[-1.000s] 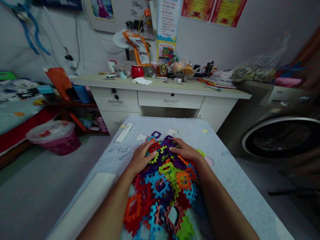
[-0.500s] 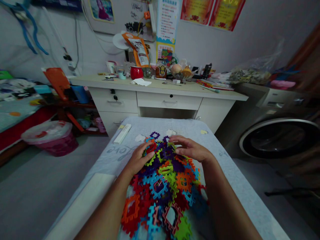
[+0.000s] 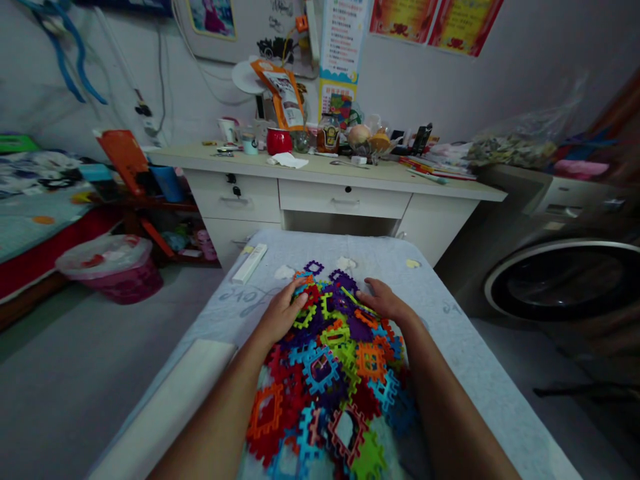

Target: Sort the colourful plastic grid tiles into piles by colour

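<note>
A heap of colourful toothed plastic building pieces lies along the middle of the cloth-covered table. My left hand (image 3: 283,311) rests against the heap's far left side, its thumb and fingers apart, close to a lime-green piece (image 3: 304,318) and some red ones. On the opposite side, my right hand (image 3: 386,301) curves round the pile with fingers apart, its thumb by a tilted lime-green piece (image 3: 358,301) and purple pieces (image 3: 343,280). Nearer to me lie a blue frame piece (image 3: 321,371), an orange window-like piece (image 3: 371,361) and a pink-edged frame piece (image 3: 347,433).
A long white box (image 3: 249,263) lies on the table's far left, and a white panel (image 3: 170,407) runs along its near left edge. Behind stands a cluttered white desk (image 3: 345,200). A washing machine (image 3: 540,213) is at the right, a pink bin (image 3: 113,270) at the left.
My right hand has shifted slightly outward and lower, uncovering purple pieces; a lime-green piece now tilts beside its thumb. My left hand stays nearly in place. The whole view has shifted slightly.
</note>
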Demonstrator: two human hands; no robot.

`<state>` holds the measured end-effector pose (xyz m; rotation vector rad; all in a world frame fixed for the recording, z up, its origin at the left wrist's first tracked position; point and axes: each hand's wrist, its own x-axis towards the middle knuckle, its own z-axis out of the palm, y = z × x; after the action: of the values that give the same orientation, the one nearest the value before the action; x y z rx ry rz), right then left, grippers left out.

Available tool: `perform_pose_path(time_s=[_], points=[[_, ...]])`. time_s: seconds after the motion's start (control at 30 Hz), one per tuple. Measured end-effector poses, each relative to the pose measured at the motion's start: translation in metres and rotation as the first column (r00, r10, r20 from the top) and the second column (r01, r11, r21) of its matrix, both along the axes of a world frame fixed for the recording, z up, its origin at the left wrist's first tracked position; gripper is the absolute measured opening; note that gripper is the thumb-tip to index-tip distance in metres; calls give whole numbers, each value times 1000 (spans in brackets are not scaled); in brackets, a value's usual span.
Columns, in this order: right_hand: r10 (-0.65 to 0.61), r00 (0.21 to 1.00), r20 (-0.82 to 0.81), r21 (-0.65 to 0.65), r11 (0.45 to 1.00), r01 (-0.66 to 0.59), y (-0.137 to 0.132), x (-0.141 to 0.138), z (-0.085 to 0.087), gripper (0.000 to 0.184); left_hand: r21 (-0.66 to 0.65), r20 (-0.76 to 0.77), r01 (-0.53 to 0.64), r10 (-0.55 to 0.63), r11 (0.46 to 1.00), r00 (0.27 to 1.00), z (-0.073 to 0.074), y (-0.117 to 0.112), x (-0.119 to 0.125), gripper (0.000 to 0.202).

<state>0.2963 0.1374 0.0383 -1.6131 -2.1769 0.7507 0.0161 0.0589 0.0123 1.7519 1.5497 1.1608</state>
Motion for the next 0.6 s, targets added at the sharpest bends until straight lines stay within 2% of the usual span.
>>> perform_pose_path(time_s=[0.13,0.23,0.3,0.4,0.5,0.6], points=[[205,962,-182,-131,964,-230,-9,-10,15,56,-8,-39,13,-13,1000,999,-2,2,-1,48],[273,922,-273,-169,930,-325,-14,-6,33,53,39,-39,1,1,999,999,-3,3,0,45],[241,930,-278,-138,948,-287,-14,6,41,52,71,-43,-14,18,997,999,-4,4,0,44],[80,978,-195,-60,994,-93,-9,33,41,52,84,-56,-21,25,996,998,-7,5,0,42],[-57,998,-22,10,998,57,-6,55,25,60,77,-77,-26,32,997,997,-8,5,0,43],[-109,990,87,87,991,102,-14,61,-2,65,76,-89,-31,38,997,995,-7,4,0,43]])
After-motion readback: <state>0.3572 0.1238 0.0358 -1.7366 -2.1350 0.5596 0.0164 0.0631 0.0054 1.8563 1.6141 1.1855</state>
